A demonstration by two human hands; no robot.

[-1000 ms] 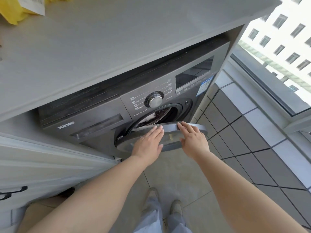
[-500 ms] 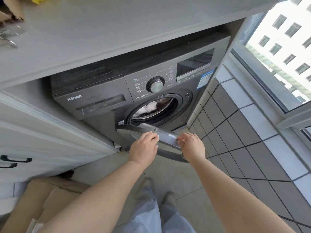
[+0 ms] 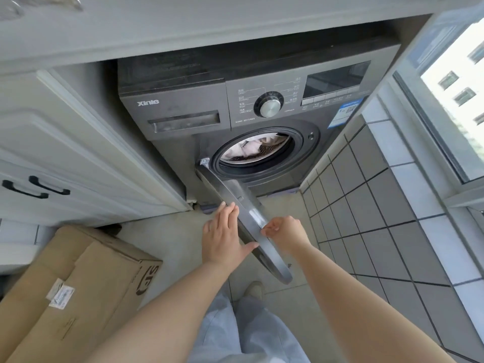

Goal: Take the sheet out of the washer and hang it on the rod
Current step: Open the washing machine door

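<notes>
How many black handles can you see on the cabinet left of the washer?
2. Both are on the white cabinet at the frame's left edge: one handle nearer the edge, the other handle just right of it. More may lie outside the view.

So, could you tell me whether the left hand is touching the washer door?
Touching: the head view shows the left hand lying flat against the washer door.

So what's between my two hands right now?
The washer door, seen edge-on in the head view: left hand flat against one side, right hand at its rim.
</notes>
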